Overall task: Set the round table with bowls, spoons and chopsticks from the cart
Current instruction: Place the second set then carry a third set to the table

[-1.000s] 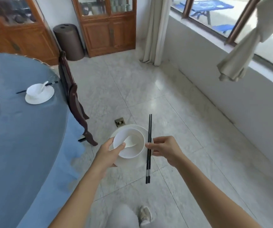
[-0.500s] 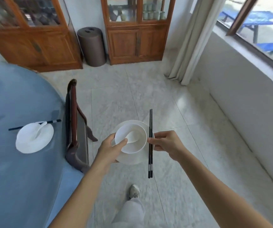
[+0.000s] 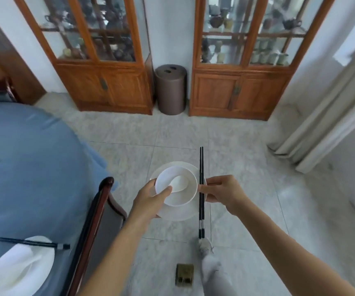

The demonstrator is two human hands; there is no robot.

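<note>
Bowl (image 3: pixel 177 186) with spoon (image 3: pixel 179 184) rides on saucer (image 3: pixel 173 212), left hand (image 3: pixel 151 198) clamping the stack, freeing right hand (image 3: pixel 223 192) to pinch black chopsticks (image 3: pixel 201 189) for one trip.

Place setting carried in both hands beside the round table.

We note the left hand (image 3: pixel 151 199) gripping a white bowl (image 3: pixel 177 186) stacked on a plate (image 3: pixel 178 212), its thumb over the rim, a white spoon (image 3: pixel 179 183) lying inside. The right hand (image 3: pixel 221 192) pinches black chopsticks (image 3: pixel 201 189) upright, touching the plate's 3 o'clock edge. At 8 o'clock, the blue-clothed table (image 3: pixel 27 167) bears a second setting (image 3: pixel 20 268); a dark wooden chair (image 3: pixel 95 227) stands against it.
</note>
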